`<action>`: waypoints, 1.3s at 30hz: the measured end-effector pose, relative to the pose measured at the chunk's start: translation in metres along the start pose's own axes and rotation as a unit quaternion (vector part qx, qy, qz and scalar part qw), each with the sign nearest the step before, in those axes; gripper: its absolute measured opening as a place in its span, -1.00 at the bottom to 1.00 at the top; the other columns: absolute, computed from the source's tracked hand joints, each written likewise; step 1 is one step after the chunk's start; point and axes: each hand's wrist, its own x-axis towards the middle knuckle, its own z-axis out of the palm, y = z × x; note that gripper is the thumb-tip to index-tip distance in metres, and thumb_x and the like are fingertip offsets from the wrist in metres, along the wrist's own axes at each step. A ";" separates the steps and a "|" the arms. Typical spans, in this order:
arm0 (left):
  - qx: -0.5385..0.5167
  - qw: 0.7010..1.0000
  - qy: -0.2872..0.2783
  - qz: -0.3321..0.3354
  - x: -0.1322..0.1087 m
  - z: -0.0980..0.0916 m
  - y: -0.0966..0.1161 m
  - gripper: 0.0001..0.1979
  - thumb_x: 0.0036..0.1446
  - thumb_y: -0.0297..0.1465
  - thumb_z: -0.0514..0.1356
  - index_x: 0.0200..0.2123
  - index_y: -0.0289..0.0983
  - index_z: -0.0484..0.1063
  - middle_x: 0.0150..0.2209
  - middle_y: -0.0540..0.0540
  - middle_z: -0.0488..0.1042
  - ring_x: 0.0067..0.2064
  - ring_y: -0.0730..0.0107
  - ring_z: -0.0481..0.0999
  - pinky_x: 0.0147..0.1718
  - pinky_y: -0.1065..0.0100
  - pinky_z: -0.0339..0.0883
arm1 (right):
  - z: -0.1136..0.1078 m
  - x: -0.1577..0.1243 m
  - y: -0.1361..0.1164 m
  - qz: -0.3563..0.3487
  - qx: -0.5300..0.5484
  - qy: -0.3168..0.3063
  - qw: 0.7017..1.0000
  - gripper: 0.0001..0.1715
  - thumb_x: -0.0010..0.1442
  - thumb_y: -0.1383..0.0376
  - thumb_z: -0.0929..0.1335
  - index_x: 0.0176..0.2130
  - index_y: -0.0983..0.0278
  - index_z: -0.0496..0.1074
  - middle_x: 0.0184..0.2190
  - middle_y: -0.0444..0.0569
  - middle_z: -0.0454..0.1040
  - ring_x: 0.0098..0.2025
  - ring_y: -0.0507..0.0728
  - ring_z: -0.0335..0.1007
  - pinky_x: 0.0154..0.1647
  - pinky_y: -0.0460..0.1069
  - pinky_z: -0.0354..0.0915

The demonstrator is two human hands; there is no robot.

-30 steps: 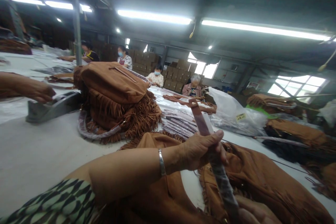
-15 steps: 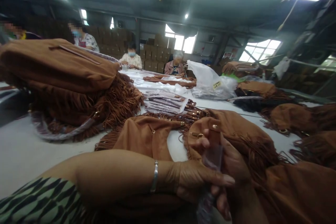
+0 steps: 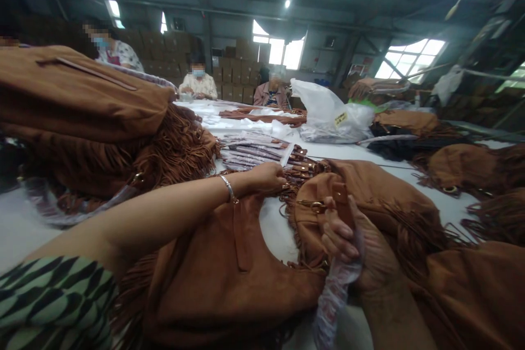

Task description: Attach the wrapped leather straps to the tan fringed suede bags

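Strap (image 3: pixel 341 199) clenched by fingers of right hand (image 3: pixel 363 251) | left hand (image 3: pixel 268 176) at fringe (image 3: pixel 288 202), fingertips hidden, grasp unclear

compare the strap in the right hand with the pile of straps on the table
The strap stands upright, gripped by the right hand; the pile of straps lies flat on the table. The strap is single; the pile holds many, with the left hand at their ends. Both show brown ends and plastic wrap.
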 end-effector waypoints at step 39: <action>-0.193 0.953 0.142 0.187 -0.084 0.070 0.034 -0.33 -0.14 -0.45 0.31 0.08 -0.26 0.17 -0.28 0.00 0.36 -0.35 0.51 0.34 -0.36 0.50 0.20 | 0.006 0.026 0.033 0.006 -0.238 0.032 0.971 -0.67 -0.35 0.32 0.56 -0.51 0.35 0.45 -0.66 -0.20 0.37 -0.62 -0.07 0.23 -0.63 -0.19 0.13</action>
